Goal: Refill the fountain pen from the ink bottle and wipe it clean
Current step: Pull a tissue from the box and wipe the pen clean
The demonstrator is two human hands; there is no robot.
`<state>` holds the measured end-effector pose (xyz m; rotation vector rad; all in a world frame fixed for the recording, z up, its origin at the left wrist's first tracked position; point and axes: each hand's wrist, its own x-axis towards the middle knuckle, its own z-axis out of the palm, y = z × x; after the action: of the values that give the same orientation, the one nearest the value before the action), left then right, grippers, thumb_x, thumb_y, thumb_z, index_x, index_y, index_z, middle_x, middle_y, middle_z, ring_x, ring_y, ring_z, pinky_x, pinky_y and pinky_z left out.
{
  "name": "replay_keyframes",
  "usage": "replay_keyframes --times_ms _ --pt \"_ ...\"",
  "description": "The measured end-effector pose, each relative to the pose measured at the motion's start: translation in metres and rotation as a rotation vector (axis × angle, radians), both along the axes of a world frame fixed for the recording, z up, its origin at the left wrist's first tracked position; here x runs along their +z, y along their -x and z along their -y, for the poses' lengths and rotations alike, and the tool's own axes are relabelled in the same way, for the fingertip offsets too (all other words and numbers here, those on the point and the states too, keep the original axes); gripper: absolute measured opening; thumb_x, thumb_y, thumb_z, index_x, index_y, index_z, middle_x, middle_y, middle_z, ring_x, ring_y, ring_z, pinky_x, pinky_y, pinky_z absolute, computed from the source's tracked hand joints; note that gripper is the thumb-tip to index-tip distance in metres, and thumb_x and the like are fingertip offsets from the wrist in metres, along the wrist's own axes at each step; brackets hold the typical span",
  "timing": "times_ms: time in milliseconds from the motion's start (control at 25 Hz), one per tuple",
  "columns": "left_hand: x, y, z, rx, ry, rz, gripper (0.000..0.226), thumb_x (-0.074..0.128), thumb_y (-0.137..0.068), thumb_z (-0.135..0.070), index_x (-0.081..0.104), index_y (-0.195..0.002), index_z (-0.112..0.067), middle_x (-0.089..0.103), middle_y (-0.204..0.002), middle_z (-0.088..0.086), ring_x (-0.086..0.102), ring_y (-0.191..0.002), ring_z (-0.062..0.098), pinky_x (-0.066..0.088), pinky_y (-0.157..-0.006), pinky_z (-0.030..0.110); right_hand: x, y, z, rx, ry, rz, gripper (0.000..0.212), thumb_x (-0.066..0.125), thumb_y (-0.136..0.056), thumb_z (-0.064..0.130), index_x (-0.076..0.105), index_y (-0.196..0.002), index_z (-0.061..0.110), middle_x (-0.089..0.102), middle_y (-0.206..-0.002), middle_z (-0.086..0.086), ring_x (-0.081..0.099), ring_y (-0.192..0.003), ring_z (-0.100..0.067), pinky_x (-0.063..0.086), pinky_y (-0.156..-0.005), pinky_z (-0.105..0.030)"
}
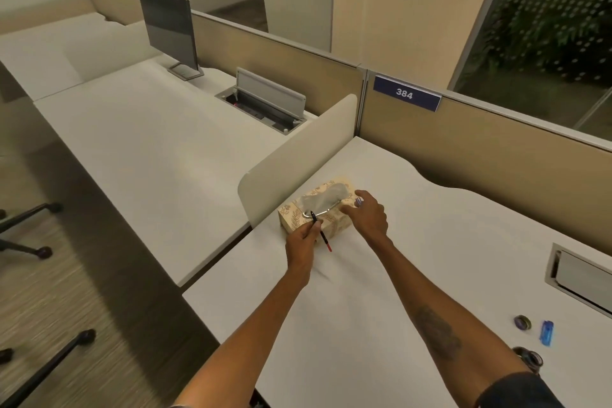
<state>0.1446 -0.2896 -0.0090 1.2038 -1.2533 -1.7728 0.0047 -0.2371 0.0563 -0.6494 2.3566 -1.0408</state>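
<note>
1. Holding the pen (320, 229) pinched in the fingers of the left hand (302, 239), its tip over the tissue box (336, 225), the person seems to be at the wiping stage. Filling looks done, since the pen is well apart from the ink bottle (531, 358).
2. The right hand (368, 214) rests on the box beside its slot; whether its fingers pinch a tissue cannot be told.
3. No tissue is out, so wiping remains, and likely closing the bottle: a round lid (522, 322) lies near it on the bench (381, 308).
4. The right forearm hides part of the bottle; the nib is too small to judge.
</note>
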Motion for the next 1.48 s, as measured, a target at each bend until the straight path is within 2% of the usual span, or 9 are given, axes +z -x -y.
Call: replay_keyframes --times_ms 200,360,560,720,840,1040,1280,1400,1480 --pt "-0.013 -0.001 0.014 -0.010 -0.039 0.021 0.027 0.074 -0.088 -0.030 0.076 -0.112 -0.019 0.070 -0.117 -0.009 0.065 -0.116 0.018 0.053 -0.101 0.041 -0.003 -0.007 0.028 0.062 -0.108 -0.009 0.083 0.075 -0.072 0.052 0.035 -0.141 0.031 0.058 -0.133 -0.008 0.052 -0.123 -0.034 0.043 -0.095 -0.044" --pt "-0.016 -0.002 0.023 -0.012 -0.068 0.048 0.039 0.075 -0.087 -0.029 0.071 -0.123 -0.014 0.066 -0.131 0.004 0.064 -0.117 0.023 0.056 -0.098 0.038 -0.009 -0.018 0.043 0.104 -0.105 -0.118 0.084 0.075 -0.067 0.059 0.038 -0.137 0.032 0.062 -0.128 -0.002 0.056 -0.119 -0.032 0.046 -0.090 -0.044" --pt "-0.016 -0.004 0.023 -0.030 -0.073 0.037 0.041 0.074 -0.088 -0.026 0.068 -0.127 -0.013 0.064 -0.131 0.001 0.064 -0.117 0.022 0.056 -0.091 0.028 -0.018 -0.023 0.056 0.072 -0.129 -0.224 0.063 0.068 -0.074 0.061 0.049 -0.122 0.026 0.066 -0.116 -0.005 0.061 -0.108 -0.035 0.048 -0.084 -0.044" --pt "-0.017 -0.005 0.024 -0.030 -0.066 0.025 0.041 0.073 -0.089 -0.025 0.068 -0.127 -0.011 0.067 -0.128 0.002 0.067 -0.111 0.018 0.056 -0.084 0.022 -0.022 -0.023 0.060 0.009 -0.101 -0.225 0.026 0.056 -0.090 0.036 0.059 -0.111 0.021 0.068 -0.112 -0.010 0.061 -0.105 -0.033 0.038 -0.076 -0.035" --pt "-0.019 -0.005 0.024 -0.035 -0.065 0.021 0.041 0.074 -0.089 -0.025 0.068 -0.127 -0.012 0.067 -0.129 0.003 0.067 -0.111 0.018 0.057 -0.085 0.023 -0.025 -0.021 0.060 -0.021 -0.065 -0.190 0.022 0.051 -0.093 0.026 0.059 -0.112 0.019 0.067 -0.114 -0.012 0.060 -0.106 -0.034 0.037 -0.076 -0.035" --pt "-0.022 -0.006 0.026 -0.047 -0.062 0.010 0.040 0.074 -0.088 -0.029 0.069 -0.125 -0.015 0.067 -0.129 0.001 0.067 -0.112 0.016 0.056 -0.084 0.022 -0.025 -0.018 0.060 0.085 -0.084 -0.143 0.044 0.060 -0.080 0.029 0.050 -0.122 0.022 0.066 -0.116 -0.007 0.060 -0.107 -0.033 0.041 -0.076 -0.036" --pt "-0.021 -0.006 0.026 -0.043 -0.072 0.000 0.032 0.073 -0.088 -0.028 0.072 -0.119 -0.018 0.070 -0.119 -0.003 0.068 -0.109 0.016 0.057 -0.092 0.030 -0.033 -0.021 0.070 0.130 -0.177 -0.164 0.078 0.072 -0.063 0.063 0.048 -0.128 0.026 0.061 -0.126 -0.004 0.054 -0.117 -0.035 0.049 -0.090 -0.051" --pt "-0.025 -0.006 0.026 -0.046 -0.057 0.012 0.029 0.072 -0.089 -0.030 0.073 -0.116 -0.021 0.070 -0.120 -0.003 0.067 -0.112 0.018 0.056 -0.096 0.034 -0.033 -0.022 0.075 0.132 -0.203 -0.163 0.082 0.072 -0.064 0.066 0.049 -0.129 0.023 0.059 -0.130 -0.005 0.050 -0.122 -0.036 0.047 -0.093 -0.051" --pt "-0.027 -0.006 0.025 -0.045 -0.058 0.030 0.032 0.071 -0.090 -0.030 0.071 -0.120 -0.019 0.069 -0.120 -0.004 0.066 -0.114 0.020 0.055 -0.098 0.036 -0.035 -0.023 0.076 0.124 -0.214 -0.207 0.068 0.069 -0.070 0.061 0.055 -0.124 0.021 0.062 -0.126 -0.006 0.051 -0.119 -0.036 0.047 -0.092 -0.049"
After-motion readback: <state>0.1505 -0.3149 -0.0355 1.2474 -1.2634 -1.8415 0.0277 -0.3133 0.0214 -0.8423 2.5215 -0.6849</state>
